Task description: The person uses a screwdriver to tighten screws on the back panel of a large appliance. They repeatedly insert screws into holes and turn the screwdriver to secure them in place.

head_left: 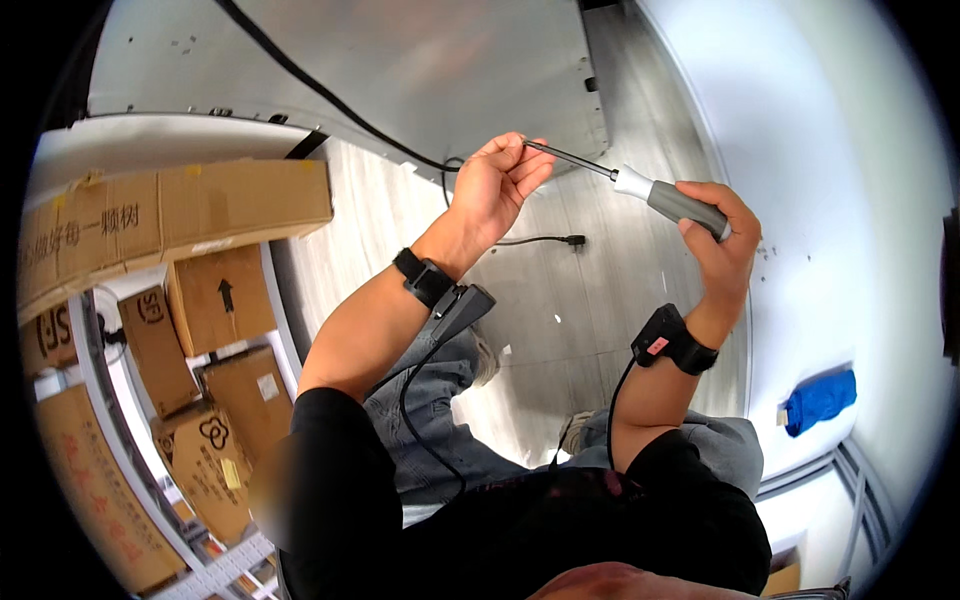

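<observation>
A screwdriver [640, 186] with a grey and white handle and a thin dark shaft is held up in front of me, slanting down to the right. Its handle lies in my right hand [728, 225], fingers wrapped round the grip. At the shaft's far end, the thumb and forefinger of my left hand [493, 185] pinch the tip, while the other fingers are loosely curled. Whether a small part sits at that tip is hidden. Just beyond my left hand stands a large grey metal cabinet [450, 75], with a black cable [330, 95] running across it.
A black plug [575, 240] on a cord lies on the pale floor [560, 300]. Cardboard boxes [235, 295] fill a shelf to my left, with a long carton [245, 200] above. A blue bundle [820, 402] is by the white wall [800, 200] on the right.
</observation>
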